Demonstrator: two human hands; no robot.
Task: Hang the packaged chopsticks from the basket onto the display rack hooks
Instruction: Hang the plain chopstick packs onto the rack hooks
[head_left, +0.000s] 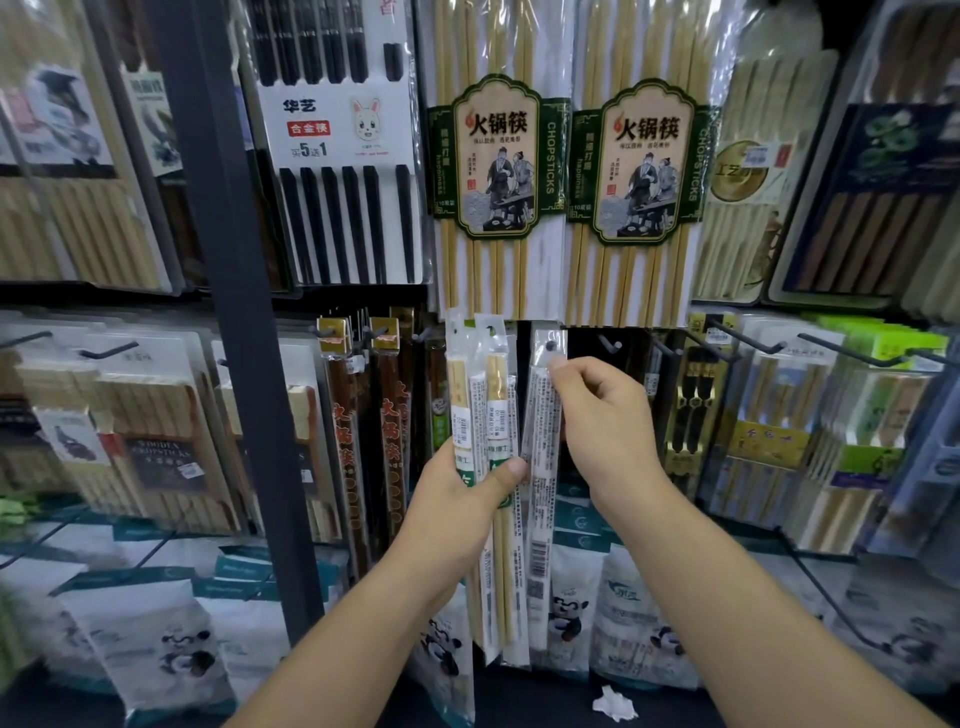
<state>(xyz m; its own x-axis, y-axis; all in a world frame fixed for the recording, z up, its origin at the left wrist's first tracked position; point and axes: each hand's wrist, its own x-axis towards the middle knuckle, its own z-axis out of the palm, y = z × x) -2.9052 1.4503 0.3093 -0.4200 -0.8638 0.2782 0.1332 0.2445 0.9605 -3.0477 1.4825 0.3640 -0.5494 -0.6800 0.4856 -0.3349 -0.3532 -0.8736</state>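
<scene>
Two hands are up in front of the display rack, and the step looks like hanging one pack; the left hand (457, 488) holds a small bunch of packs (483, 395) upright, with its fingers curled behind them and its thumb pressed across the front; the right hand (602, 415) pinches the top of a single pack (543, 467) between thumb and finger, and its other fingers are curled in loosely; this single pack stands just beside the bunch, with its back label facing out; I cannot tell if the left thumb touches it too.

Near the top of the single pack is a little hang hole (550, 346); something dark shows there, but I cannot tell if a hook is through it yet; a bare hook (609, 344) sticks out just to the right of it, under the big chopstick packs (496, 156).

Next, I think the right hand must line the hole up with a hook tip and push the pack back along it; the plastic top is thin and floppy, so it may bend away; the pinch should stay close to the hole; the basket is not in view.
</scene>
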